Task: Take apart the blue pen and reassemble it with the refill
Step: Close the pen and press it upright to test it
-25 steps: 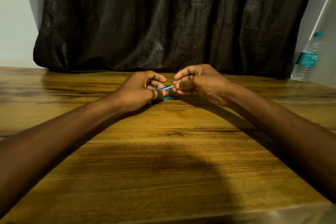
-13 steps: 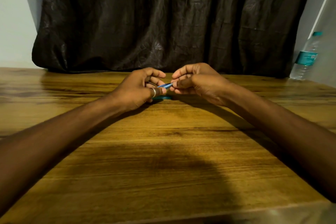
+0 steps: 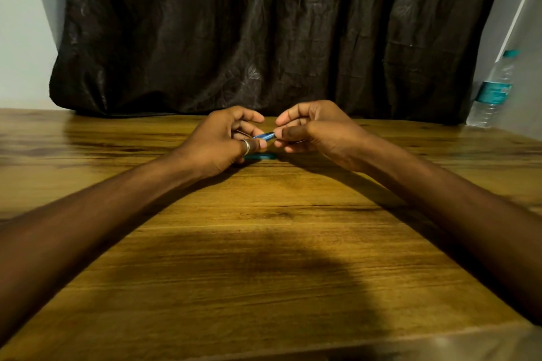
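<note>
A short blue pen piece [image 3: 264, 136] shows between my two hands, just above the wooden table [image 3: 264, 243]. My left hand [image 3: 220, 143], with a ring on the thumb, is curled around its left end. My right hand [image 3: 316, 133] pinches its right tip with thumb and fingers. Most of the piece is hidden inside the fingers. A second blue-green pen part [image 3: 261, 156] lies flat on the table right under my hands, partly covered by my left hand.
A dark curtain [image 3: 264, 32] hangs behind the table's far edge. A clear water bottle [image 3: 492, 91] with a teal cap and label stands at the far right by the wall. The table's near edge runs along the bottom.
My hands have drawn slightly closer together, so less of the blue piece shows between them. The part on the table has not moved.
</note>
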Demonstrator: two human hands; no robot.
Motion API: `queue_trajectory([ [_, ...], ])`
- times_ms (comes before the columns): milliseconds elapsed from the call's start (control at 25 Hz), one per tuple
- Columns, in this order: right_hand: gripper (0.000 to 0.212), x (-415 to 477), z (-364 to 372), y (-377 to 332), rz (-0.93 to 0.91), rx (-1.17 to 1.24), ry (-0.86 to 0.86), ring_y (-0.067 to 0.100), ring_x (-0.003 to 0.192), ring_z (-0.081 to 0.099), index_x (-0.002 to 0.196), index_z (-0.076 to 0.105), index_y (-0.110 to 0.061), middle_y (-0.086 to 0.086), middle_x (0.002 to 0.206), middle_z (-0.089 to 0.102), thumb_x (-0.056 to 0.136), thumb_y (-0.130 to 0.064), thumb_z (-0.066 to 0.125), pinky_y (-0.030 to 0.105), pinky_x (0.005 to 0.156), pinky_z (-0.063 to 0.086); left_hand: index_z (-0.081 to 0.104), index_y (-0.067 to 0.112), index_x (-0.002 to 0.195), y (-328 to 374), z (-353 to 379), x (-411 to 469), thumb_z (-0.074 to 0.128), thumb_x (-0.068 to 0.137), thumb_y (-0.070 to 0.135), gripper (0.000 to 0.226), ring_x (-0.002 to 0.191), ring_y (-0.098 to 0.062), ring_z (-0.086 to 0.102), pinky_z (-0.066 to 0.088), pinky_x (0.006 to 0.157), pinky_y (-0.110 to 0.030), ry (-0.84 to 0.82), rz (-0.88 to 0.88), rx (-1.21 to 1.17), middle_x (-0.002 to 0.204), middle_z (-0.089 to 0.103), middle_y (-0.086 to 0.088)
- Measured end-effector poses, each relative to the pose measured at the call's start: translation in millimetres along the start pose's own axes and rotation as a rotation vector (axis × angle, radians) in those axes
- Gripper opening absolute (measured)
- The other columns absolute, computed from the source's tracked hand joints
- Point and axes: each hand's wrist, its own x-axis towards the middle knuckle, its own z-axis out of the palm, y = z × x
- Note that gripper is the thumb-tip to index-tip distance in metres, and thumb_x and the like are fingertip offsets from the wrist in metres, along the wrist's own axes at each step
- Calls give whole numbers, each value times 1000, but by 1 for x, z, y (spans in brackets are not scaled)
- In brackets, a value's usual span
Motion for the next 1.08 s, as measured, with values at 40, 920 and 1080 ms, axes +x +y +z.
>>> queue_trajectory([
  [40, 18, 0, 0, 0, -2, 4, -2, 15, 72, 73, 101, 63, -3, 12, 80, 72, 87, 8, 67, 25, 65, 59, 58, 12, 125, 0, 0, 0, 73, 86, 0, 44, 78, -9, 65, 54, 56, -22, 3, 1, 1, 93, 69, 1],
  [920, 21, 8, -7, -1, 59, 246, 142, 12, 76, 71, 94, 69, -7, 13, 99, 78, 102, -21, 55, 24, 68, 59, 71, 17, 109, 0, 7, -2, 64, 96, 21, 15, 74, -10, 75, 60, 62, -20, -113, -160, -95, 87, 80, -2],
  [1080, 15, 6, -3, -6, 16, 317, 179, 20, 89, 73, 100, 65, -9, 8, 88, 79, 102, -18, 53, 24, 68, 61, 74, 15, 103, 7, 13, -5, 68, 93, 24, 14, 79, -14, 76, 61, 65, -23, -181, -253, -250, 87, 80, -5],
])
